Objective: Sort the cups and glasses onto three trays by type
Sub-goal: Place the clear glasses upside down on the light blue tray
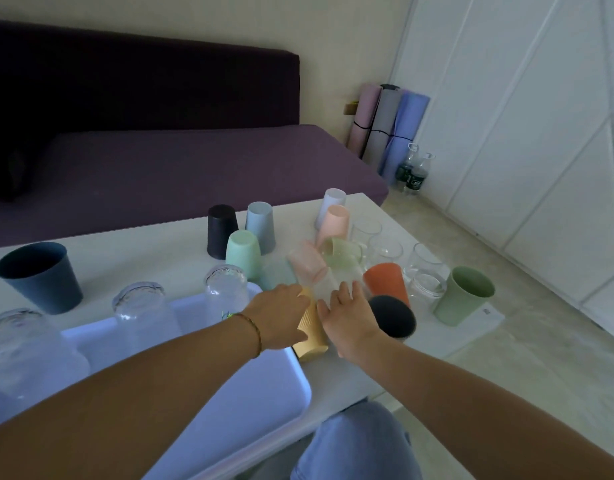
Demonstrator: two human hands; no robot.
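Cup pick amid clutter
Tan cup is gripped by left hand; right hand (fingers straight, nothing held) should be kept off the glasses.

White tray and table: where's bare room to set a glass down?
Free: near half of the tray, in front of the upturned glasses; the table strip between the dark blue cup and black cup. Crowded: mint cup through green cup, packed and overlapping.

Three clear textured glasses upside down along far edge of white tray; tan ribbed cup on its side at tray corner; pastel cups clustered beyond.
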